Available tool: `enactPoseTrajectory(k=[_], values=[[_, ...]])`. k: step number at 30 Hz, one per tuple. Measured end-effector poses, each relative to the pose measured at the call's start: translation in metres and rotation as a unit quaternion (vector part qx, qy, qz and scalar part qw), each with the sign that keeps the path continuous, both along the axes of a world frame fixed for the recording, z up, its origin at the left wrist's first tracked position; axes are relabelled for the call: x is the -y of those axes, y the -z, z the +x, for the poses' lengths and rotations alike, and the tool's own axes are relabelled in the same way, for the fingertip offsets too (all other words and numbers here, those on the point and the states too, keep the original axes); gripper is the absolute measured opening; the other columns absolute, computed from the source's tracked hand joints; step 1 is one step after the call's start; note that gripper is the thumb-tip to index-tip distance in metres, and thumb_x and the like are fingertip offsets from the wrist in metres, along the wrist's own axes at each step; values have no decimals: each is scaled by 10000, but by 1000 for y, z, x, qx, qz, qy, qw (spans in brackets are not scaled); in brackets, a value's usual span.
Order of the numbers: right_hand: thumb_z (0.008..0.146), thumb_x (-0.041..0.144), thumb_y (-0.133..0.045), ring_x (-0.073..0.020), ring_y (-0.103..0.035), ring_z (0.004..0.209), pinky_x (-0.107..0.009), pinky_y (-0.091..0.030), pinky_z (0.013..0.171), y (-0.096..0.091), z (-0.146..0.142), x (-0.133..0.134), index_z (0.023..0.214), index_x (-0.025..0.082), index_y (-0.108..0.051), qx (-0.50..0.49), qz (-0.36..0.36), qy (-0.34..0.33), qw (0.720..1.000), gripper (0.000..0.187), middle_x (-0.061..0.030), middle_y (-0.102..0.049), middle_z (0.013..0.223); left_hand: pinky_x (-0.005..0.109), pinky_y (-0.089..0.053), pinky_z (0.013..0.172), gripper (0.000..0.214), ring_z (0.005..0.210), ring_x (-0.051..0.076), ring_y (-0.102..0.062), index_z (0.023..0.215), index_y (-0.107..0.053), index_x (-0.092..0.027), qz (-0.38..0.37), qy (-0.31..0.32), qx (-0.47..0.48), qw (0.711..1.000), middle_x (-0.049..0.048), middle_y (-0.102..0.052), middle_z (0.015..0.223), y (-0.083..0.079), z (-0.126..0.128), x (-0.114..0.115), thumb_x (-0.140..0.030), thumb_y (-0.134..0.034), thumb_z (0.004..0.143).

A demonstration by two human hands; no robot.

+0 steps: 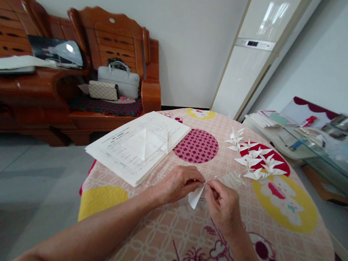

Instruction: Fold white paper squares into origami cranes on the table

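Note:
A small piece of folded white paper (196, 199) is pinched between my two hands over the round table. My left hand (181, 183) grips its upper edge from the left, thumb and fingers pressed together. From the right, my right hand (223, 201) holds the same paper close to the left fingertips. Part of the paper is hidden behind the fingers. Beyond my right hand lie several folded white paper cranes (250, 159). On the left, a stack of printed sheets (120, 158) carries a creased white paper square (145, 144).
A patterned cloth (156, 233) covers the round table. Wooden chairs (109, 35) stand behind at left, one holding a grey bag (121, 80). A tall white air conditioner (247, 67) stands at the back, and a glass shelf (319, 151) with papers and plastic at right.

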State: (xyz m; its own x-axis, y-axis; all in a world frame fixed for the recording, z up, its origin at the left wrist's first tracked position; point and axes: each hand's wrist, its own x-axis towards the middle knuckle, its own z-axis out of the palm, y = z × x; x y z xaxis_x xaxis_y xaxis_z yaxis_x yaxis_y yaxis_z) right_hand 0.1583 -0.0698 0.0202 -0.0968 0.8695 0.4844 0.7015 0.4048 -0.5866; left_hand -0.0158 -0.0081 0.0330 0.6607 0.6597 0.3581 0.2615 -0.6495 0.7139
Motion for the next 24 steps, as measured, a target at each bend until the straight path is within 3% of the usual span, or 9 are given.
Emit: enactPoseTrajectory(k=[7,16,24], values=[[864,208,-512,-109,-496,546,-223,-375,537,-1,2,1,862,170,-624,-52,-28,-24,998,119,14,-562,651,188,-419,627,107,701,107,-586,841,-683,-156,12,-55,7,998,26,-655,773,1,0,0,-173,-579,861],[840,163,-557,-99,-518,537,-210,-397,520,-3,1,1,814,173,-619,-65,17,-30,997,68,10,-602,676,194,-372,575,130,643,91,-548,819,-653,-145,111,-48,-1,993,9,-611,729,0,-2,5,-211,-564,887],[814,83,-557,-101,-541,571,-205,-410,544,-5,2,1,813,161,-628,-48,60,-48,996,105,-1,-613,688,259,-450,746,124,835,156,-602,906,-648,-157,155,-28,-28,987,44,-664,875,-5,-5,2,-241,-559,894]])
